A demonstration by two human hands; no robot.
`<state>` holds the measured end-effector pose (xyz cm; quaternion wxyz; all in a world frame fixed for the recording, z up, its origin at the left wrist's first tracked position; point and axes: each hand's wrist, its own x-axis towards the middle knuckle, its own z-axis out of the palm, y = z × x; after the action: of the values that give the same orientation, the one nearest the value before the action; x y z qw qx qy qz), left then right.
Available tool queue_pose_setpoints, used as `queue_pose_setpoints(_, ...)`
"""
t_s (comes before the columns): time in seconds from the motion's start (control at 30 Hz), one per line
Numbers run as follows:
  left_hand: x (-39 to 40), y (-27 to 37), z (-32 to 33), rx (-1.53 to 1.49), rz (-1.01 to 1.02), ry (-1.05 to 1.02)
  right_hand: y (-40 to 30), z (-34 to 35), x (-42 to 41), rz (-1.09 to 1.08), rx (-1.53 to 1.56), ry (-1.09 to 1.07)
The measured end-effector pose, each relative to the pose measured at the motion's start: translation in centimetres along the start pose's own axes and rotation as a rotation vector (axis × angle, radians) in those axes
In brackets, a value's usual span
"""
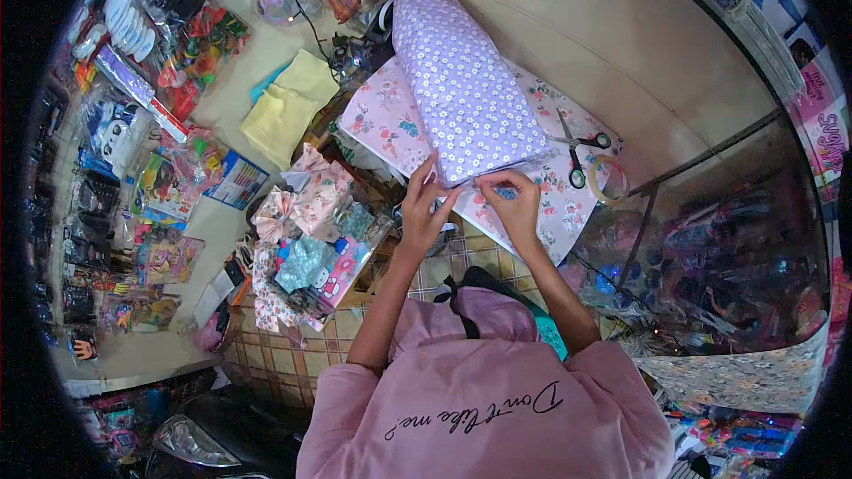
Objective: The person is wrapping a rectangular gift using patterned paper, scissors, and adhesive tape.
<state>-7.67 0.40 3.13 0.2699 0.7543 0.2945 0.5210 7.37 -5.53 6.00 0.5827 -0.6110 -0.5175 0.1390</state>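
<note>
A long lavender bundle (469,80) patterned with small white flowers lies across a pink floral sheet (389,120), its near end toward me. At that end's left corner is my left hand (424,206), index finger raised along the side and thumb by the lower edge; whether it grips anything is unclear. My right hand (518,203) pinches the near edge between thumb and fingertips; what exactly is pinched is too small to tell. Right of the bundle, scissors (576,144) with black and green handles lie partly spread on the sheet. Beside them rests a roll of tape (608,179).
Left of me sits a pile of floral-wrapped packages (319,203) with bows. Folded yellow cloth or paper (286,103) lies beyond it. Packaged goods (176,179) cover the left side. A glass case (705,246) stands at right, and a motorcycle's headlight (196,440) is at lower left.
</note>
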Motion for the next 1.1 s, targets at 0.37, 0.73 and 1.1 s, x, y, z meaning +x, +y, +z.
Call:
queue_pose_setpoints(0.37, 0.6, 0.2, -0.3, 0.09, 0.064, 0.042, 0.0, 0.4, 0.1, 0.155, -0.012, 0.04)
queue_pose_setpoints(0.73, 0.5, -0.5, -0.4, -0.102, -0.175, 0.081, 0.4, 0.6, -0.1, 0.142, 0.02, 0.054)
queue_pose_setpoints(1.1, 1.2, -0.3, -2.1, -0.172, -0.261, -0.165, 0.7, 0.6, -0.2, 0.117, -0.038, 0.071)
